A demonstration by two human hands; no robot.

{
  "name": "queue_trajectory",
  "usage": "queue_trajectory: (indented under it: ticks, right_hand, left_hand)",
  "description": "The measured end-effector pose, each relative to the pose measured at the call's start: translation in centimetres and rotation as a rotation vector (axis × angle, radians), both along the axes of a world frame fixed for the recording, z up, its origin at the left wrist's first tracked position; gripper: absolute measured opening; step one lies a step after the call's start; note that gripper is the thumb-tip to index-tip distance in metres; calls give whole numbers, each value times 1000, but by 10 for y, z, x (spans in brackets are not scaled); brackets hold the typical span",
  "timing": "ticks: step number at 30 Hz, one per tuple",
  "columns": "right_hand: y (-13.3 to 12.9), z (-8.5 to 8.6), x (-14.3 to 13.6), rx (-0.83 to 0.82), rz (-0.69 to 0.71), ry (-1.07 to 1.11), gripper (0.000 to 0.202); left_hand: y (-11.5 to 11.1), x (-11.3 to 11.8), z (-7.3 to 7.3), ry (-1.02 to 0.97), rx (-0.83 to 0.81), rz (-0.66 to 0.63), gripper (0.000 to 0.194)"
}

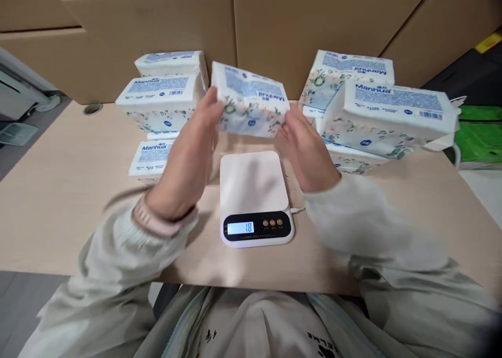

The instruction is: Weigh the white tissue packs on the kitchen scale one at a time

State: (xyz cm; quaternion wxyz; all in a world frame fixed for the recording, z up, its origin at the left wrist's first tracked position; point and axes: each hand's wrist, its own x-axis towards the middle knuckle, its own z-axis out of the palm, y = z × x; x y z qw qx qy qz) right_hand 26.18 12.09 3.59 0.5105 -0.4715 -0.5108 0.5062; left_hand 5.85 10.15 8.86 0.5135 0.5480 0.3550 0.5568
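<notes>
A soft tissue pack (251,102) with blue print and flowers is held up, slightly tilted, between my two hands. My left hand (196,138) grips its left end. At the right end, the fingers of my right hand (304,143) are closed on it. Below and nearer me lies a white digital scale (253,185) with a bare platform. Its lit display (240,228) reads 1.8, and a white cable (298,210) comes out of its right side.
To the left stand several stacked tissue packs (160,99). Another pile of tissue packs (386,115) is at the right. Cardboard boxes (157,29) form a wall along the back of the wooden table (58,201). Something green (480,138) sits beyond the right edge.
</notes>
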Motion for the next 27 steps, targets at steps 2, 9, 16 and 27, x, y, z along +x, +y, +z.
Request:
queue_trajectory:
  ticks: [2,9,16,27]
  right_hand:
    - [-49,18,0,-38,51,21,80]
    - [-137,18,10,-161,93,-52,73]
    - [-147,-3,16,9,74,-92,60]
    - [-131,-35,28,267,-330,-56,40]
  left_hand:
    - [-54,-15,9,54,-12,-45,59]
    - [-139,-34,-31,-27,-170,-35,59]
    - [-127,-35,-55,-112,-158,3,52]
    - [-123,-45,-55,-97,-141,88,54]
